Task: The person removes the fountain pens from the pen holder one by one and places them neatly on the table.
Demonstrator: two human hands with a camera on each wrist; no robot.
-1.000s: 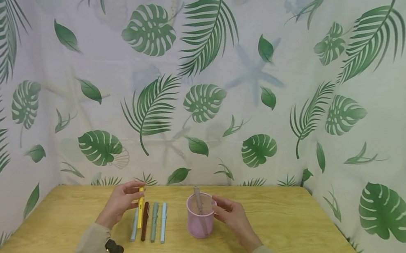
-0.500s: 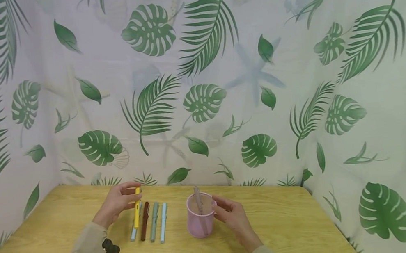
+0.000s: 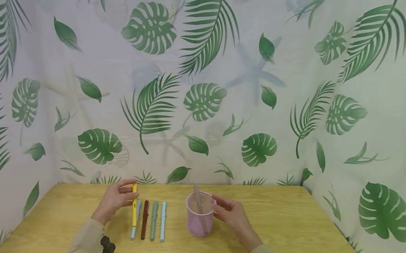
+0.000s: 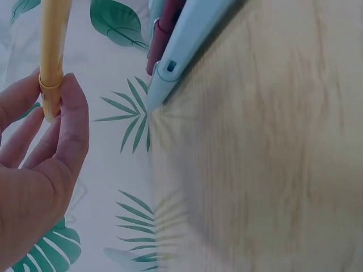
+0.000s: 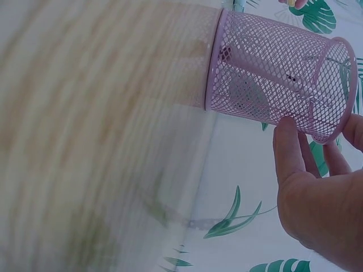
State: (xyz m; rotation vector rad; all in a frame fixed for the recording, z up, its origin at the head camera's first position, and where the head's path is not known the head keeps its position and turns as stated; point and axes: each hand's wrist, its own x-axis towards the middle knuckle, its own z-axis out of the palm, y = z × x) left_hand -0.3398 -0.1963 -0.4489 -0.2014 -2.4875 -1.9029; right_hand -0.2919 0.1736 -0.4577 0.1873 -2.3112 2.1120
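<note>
My left hand (image 3: 115,199) pinches a yellow pen (image 3: 135,212) between thumb and fingers, tilted over the leftmost pen lying on the table. In the left wrist view the yellow pen (image 4: 52,51) hangs from the fingertips, apart from the blue pen (image 4: 190,42). Beside it lie a dark red pen (image 3: 145,220), a grey-green pen (image 3: 154,221) and a light blue pen (image 3: 163,221) in a row. My right hand (image 3: 235,220) holds the side of a pink mesh pen cup (image 3: 195,225), thumb and fingers near its rim. One greyish pen (image 3: 197,195) stands inside the cup.
The wooden table (image 3: 284,225) carries everything. Behind it hangs a white curtain (image 3: 223,141) printed with green leaves, along the table's back edge and both sides. A black wrist camera (image 3: 107,247) sits on my left sleeve.
My left hand has shifted slightly left with the yellow pen, from beside the dark red pen to over the leftmost blue one. My right hand and the cup have stayed put.
</note>
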